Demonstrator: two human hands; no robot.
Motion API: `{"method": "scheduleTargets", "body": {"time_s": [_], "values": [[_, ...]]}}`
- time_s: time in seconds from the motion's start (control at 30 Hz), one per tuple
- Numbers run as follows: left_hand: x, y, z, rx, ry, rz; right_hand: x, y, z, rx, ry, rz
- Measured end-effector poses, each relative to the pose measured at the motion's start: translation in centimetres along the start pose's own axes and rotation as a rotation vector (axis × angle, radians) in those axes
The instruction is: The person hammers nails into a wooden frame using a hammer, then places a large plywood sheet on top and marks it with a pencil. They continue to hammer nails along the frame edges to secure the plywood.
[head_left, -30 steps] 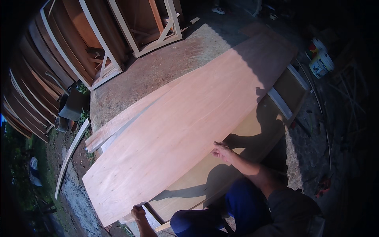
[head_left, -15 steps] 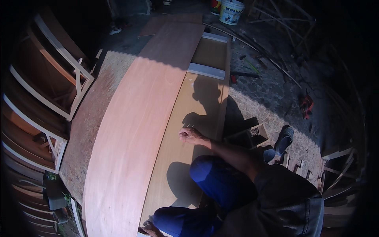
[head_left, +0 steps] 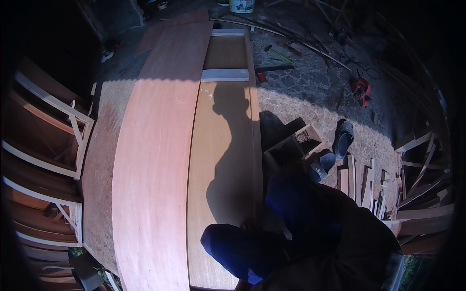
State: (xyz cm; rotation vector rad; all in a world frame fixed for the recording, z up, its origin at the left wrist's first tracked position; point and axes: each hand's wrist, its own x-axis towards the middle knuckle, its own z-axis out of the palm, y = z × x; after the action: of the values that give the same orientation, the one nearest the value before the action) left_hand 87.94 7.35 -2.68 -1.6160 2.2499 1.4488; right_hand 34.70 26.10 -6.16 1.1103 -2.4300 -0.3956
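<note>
ply sheet (head_left: 154, 160) lies partly atop framed pnl (head_left: 225, 165)

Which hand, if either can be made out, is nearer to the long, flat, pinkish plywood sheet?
Can't say left or right: neither hand can be clearly made out. None shows on the visible face of the pinkish plywood sheet.

pink plywood sheet (head_left: 153, 169): near end cut off | bucket (head_left: 241, 6): cut by upper edge
</note>
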Motion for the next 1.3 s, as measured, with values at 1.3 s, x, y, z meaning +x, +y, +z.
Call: {"method": "scheduleTargets", "body": {"time_s": [1.3], "values": [[4.8, 20.0, 3.1, 0.746, 0.06, -0.169, 55.4, 29.5, 48.5, 0.509, -0.099, 0.045]]}}
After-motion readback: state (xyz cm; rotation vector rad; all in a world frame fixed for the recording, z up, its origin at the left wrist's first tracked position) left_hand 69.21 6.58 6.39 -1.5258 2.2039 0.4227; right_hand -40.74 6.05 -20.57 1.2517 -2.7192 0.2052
